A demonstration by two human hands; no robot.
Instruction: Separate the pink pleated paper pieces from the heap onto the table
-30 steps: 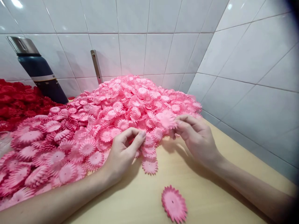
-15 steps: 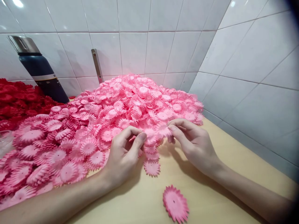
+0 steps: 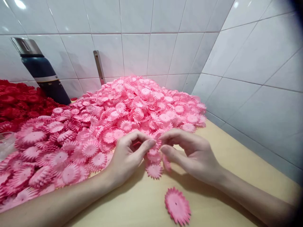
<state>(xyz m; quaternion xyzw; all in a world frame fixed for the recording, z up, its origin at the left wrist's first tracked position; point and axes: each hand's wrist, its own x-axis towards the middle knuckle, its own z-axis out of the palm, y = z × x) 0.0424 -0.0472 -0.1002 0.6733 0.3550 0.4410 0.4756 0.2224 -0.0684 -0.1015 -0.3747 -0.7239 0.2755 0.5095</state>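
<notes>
My left hand point(image 3: 132, 154) is closed in a pinch, thumb against forefinger, at a thin pink petal disc with a fringed edge; the fingers cover most of it. Opposite, my right hand point(image 3: 189, 151) has its thumb and forefinger apart, the tips close to the left fingertips. A blurred pink disc point(image 3: 166, 162) is tilted just below the right thumb. Under the hands, a few overlapping light pink discs point(image 3: 154, 171) lie on the table. Nearer to me rests a single darker-edged pink disc point(image 3: 177, 206) with a small centre hole.
A large heap of pink discs point(image 3: 132, 104) spreads across the back and left of the wooden table point(image 3: 236, 157). Red discs point(image 3: 21, 101) are piled at far left beside a dark blue bottle point(image 3: 47, 75). White tiled walls point(image 3: 161, 50) bound the back and right.
The right hand has let go of the light pink disc it pinched, and its fingers have parted. Both hands have drawn slightly lower and closer together. A blurred disc now shows below the right thumb.
</notes>
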